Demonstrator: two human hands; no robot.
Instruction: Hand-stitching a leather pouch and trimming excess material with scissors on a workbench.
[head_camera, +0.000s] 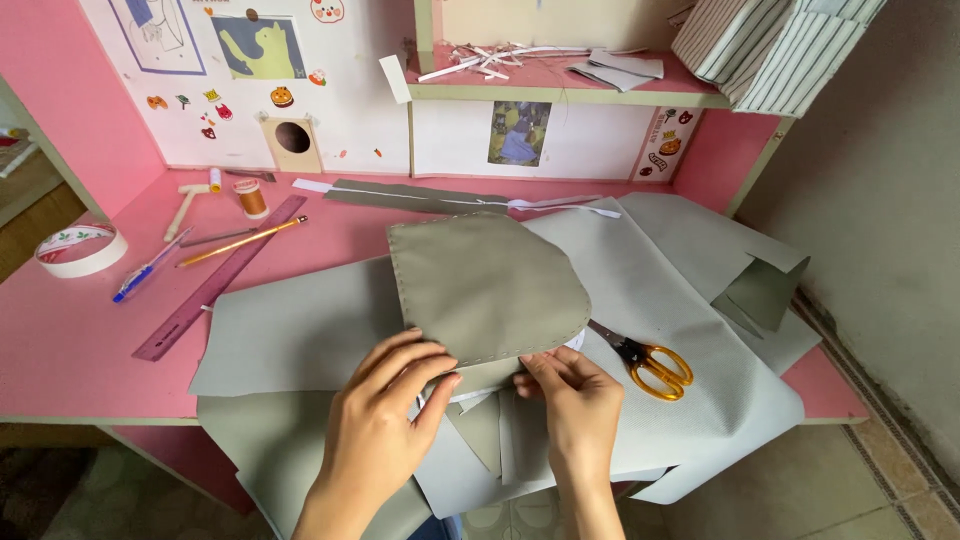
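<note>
A rounded, olive-grey fabric piece (480, 285) with a stitched edge lies on larger grey fabric sheets (300, 330) spread over the pink desk (70, 330). My left hand (385, 405) pinches the piece's near edge at its left corner, fingers curled over it. My right hand (575, 395) grips the same near edge a little to the right. A thin white strip shows under the piece between the two hands. Both hands are at the desk's front edge.
Orange-handled scissors (650, 365) lie on the fabric right of my right hand. A purple ruler (215, 285), a yellow pencil (240, 242), a blue pen (145, 270), a thread spool (251, 198) and a tape roll (82, 250) sit at left. Fabric scraps lie on the shelf (570, 75).
</note>
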